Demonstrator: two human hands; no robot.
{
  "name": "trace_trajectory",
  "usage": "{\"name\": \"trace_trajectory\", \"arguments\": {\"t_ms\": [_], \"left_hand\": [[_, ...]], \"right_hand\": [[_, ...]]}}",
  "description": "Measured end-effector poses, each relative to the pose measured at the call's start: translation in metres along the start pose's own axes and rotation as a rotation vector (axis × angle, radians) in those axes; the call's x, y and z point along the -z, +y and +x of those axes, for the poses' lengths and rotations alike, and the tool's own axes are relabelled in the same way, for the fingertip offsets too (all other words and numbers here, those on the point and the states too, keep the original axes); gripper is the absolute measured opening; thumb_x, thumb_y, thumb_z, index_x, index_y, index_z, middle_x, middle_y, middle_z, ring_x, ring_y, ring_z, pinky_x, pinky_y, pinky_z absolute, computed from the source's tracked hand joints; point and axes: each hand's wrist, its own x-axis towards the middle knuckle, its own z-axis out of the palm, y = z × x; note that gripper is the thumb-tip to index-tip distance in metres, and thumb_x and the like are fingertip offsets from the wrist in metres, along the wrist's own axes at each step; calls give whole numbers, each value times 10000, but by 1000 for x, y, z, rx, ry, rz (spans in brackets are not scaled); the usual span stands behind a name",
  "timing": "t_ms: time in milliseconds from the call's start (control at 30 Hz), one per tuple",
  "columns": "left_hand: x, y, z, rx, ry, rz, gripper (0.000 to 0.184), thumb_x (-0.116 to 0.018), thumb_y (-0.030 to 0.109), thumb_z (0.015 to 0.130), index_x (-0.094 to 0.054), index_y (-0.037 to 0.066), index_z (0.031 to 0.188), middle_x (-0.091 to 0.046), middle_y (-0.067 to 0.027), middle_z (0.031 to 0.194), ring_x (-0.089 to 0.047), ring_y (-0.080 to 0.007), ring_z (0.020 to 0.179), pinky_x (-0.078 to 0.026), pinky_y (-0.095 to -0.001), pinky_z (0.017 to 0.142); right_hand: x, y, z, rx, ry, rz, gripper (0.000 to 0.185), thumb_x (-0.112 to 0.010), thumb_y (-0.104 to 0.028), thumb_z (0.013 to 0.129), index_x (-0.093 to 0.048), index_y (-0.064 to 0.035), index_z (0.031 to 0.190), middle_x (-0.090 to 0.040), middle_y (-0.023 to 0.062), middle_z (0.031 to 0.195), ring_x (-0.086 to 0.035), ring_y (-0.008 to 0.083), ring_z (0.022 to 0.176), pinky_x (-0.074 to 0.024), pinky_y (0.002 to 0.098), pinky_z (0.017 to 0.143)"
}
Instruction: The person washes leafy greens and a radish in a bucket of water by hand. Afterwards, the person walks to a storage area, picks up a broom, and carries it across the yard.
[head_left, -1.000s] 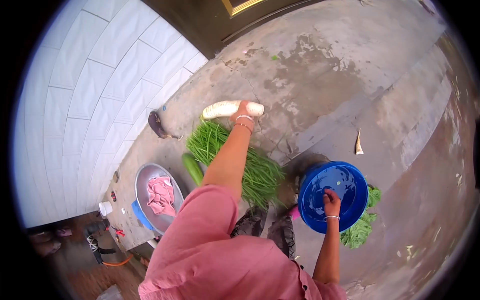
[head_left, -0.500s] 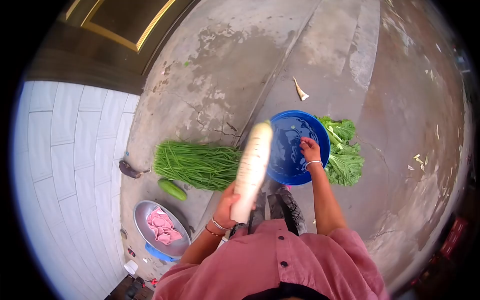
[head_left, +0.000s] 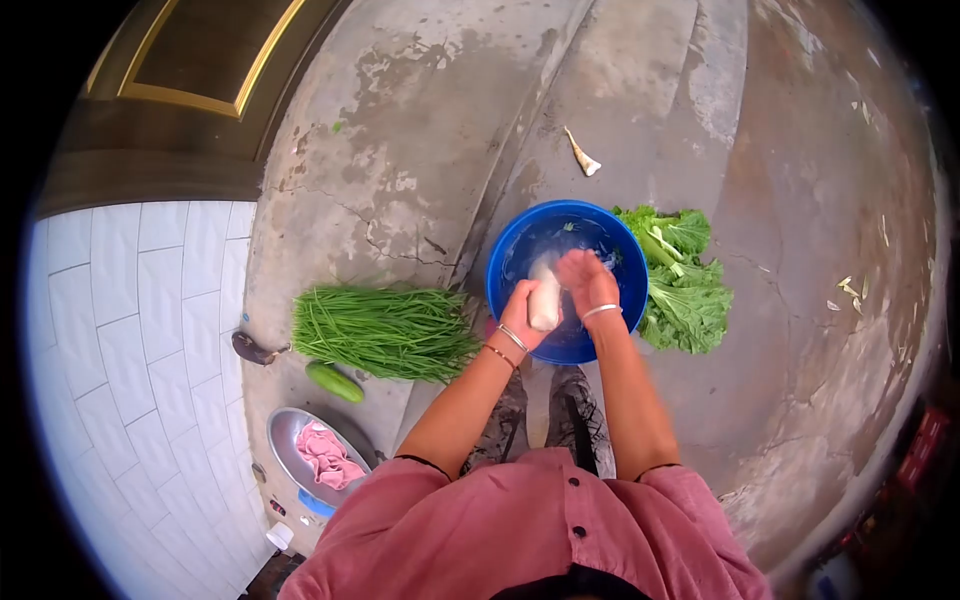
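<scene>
1. While my left hand (head_left: 519, 312) is closed around the white radish (head_left: 545, 297), its fingers curl along the left side; the blunt end faces me and the far end is blurred.
2. My right hand (head_left: 588, 281) is open just beside the radish, palm turned toward it; I cannot tell whether it touches.
3. Both hands and the radish are within the rim of the blue basin (head_left: 572, 350), which holds water (head_left: 520, 265).
4. Against the basin's right side lie leafy greens (head_left: 690, 295); beyond its far rim, a tapered root piece (head_left: 582, 156) lies on the concrete floor (head_left: 420, 150).
5. Left of the basin, I have a bundle of long green stalks (head_left: 380, 330), with a cucumber (head_left: 334, 382) just below and a dark eggplant (head_left: 256, 349) near the tiled wall (head_left: 150, 330).
6. Nearer me on the left, a metal bowl (head_left: 288, 435) holds a pink cloth (head_left: 327, 455).
</scene>
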Motion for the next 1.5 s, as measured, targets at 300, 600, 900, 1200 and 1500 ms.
{"name": "trace_trajectory", "arguments": {"t_ms": [300,600,900,1200,1500], "left_hand": [[-7,-15,3,-431,219,922,538,-467,347,850,-396,3,1258,-531,-178,1136,-545,-262,976,-407,-312,862],[-10,-9,-10,-330,146,920,475,-449,276,893,-370,11,1280,-522,-126,1161,-519,-193,1032,-414,-284,865],[-15,-5,3,-177,127,420,390,-369,353,930,-457,68,1181,-554,-81,1111,-553,-210,983,-460,-349,827],[-13,-4,-22,187,-270,-300,438,-388,315,901,-420,-6,1196,-559,-202,1027,-578,-292,909,-504,-379,763],[11,24,7,164,-219,307,466,-323,423,918,-457,51,1164,-584,-125,990,-600,-270,836,-525,-400,665]], "right_hand": [[4,42,40,609,-83,-1340,485,-449,-326,873,-456,25,1208,-389,220,1301,-332,317,1240,-229,353,1035],[6,16,89,-295,-112,-376,563,-511,-303,849,-363,42,1267,-523,185,1121,-556,291,895,-460,373,777],[-18,41,3,326,77,-1209,637,-452,-358,866,-241,48,1308,-319,282,1288,-319,401,1194,-267,408,998],[7,17,120,-199,1,-72,288,-453,-253,880,-537,-1,993,-592,145,850,-583,258,685,-495,396,662],[-6,40,73,330,221,-774,672,-570,-309,799,-302,43,1305,-276,268,1352,-309,355,1242,-265,344,1014]]}}
